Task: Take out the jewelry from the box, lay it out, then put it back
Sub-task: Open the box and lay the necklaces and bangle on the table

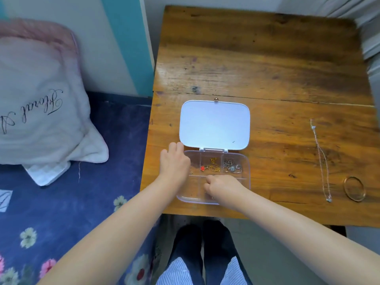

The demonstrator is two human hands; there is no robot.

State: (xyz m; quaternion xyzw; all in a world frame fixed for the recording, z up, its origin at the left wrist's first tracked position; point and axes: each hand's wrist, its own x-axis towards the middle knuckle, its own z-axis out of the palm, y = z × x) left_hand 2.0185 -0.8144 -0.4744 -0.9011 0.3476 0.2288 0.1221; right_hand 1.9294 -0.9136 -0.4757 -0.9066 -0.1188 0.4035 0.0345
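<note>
Necklace (321,159) and bangle (354,188) lie out on the counter (267,58); gold and silver pieces remain in the open box (245,171). Left hand (174,161) steadies its edge; right hand (222,187), curled, reaches inside, contents unclear.

This is a bedroom in a home. At the left of the frame lies a bed (72,202) covered with a dark blue sheet printed with white and pink flowers, and on it in the upper left rests a white and pink quilted pillow (41,99) with black script lettering. Just beside the bed, filling the upper right, stands a worn wooden surface (267,58) with scratches and dark stains, pushed against a white wall that carries a teal stripe (127,42) at upper centre. Pale curtain fabric (370,38) hangs at the far right edge. The personal things on the wood, a clear compartment box (246,167) of jewelry and a bangle (354,188), suit a private room.
</note>
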